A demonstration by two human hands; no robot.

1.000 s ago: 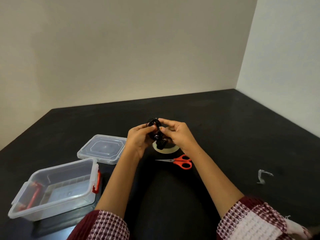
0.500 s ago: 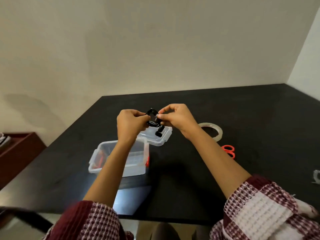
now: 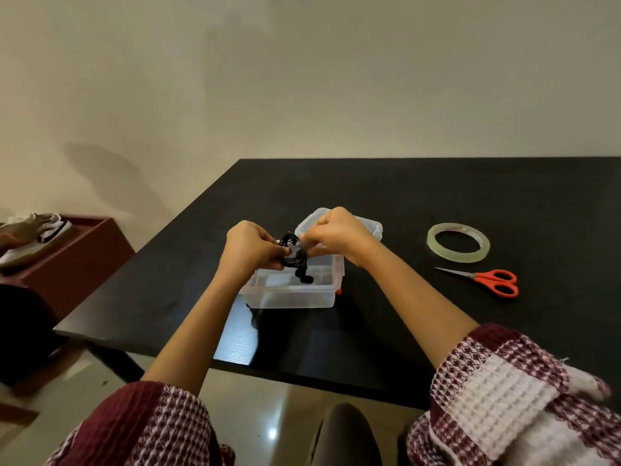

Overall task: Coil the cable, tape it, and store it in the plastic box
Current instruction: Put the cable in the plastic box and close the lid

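Two pinching grips on the coiled cable (image 3: 295, 260): left hand (image 3: 250, 250) curled round one side, right hand (image 3: 339, 235) round the other. Held just above the box (image 3: 292, 297), one end dangling over it.

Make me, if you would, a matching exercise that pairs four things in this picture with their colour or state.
Things: 1 cable; 2 tape roll; 3 scissors; 4 plastic box.
States: A translucent ring; B open on top; C gripped by the left hand and right hand; D orange handles, blades closed.
Pairs: 1-C; 2-A; 3-D; 4-B.
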